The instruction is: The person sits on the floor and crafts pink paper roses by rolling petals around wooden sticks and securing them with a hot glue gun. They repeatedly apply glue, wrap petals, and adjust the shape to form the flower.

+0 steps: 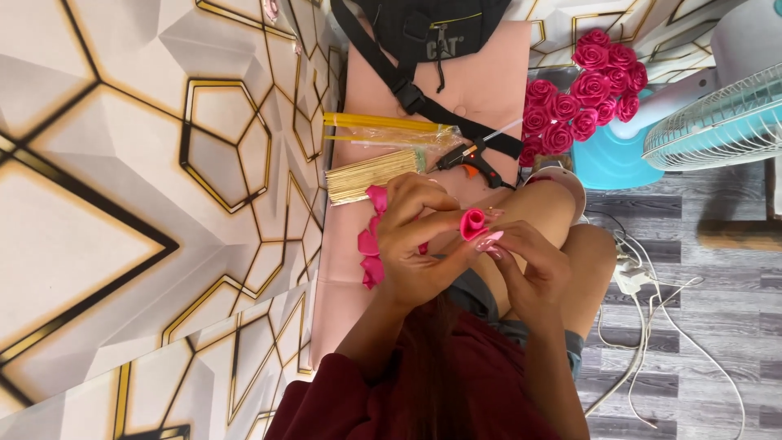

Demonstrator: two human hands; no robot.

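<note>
Between your knees, w/ left hand (415, 244) fingers closed round the pink ribbon (371, 244), keep right hand (529, 269) fingertips pinching the rolled rosebud (472, 223) tight & turn evenly.

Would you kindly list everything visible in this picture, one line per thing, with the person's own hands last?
Rolled ribbon bud: one, pink, pinched between both hands.
Folded ribbon strip: one, pink, hanging behind the left hand.
Finished ribbon roses: a cluster, deep pink, upper right.
Wooden skewers: one bundle, pale tan, on the cushion.
Yellow sticks: one bundle in a clear wrap, above the skewers.
Glue gun: one, black with orange trigger, beside the skewers.
Bag: one, black with strap, top centre.
Cushion: one, pale pink, under the tools.
Fan: one, white and turquoise, right edge.
Cables: several, white, on the grey floor.
Left hand: holds the bud.
Right hand: fingertips on the bud.
</note>
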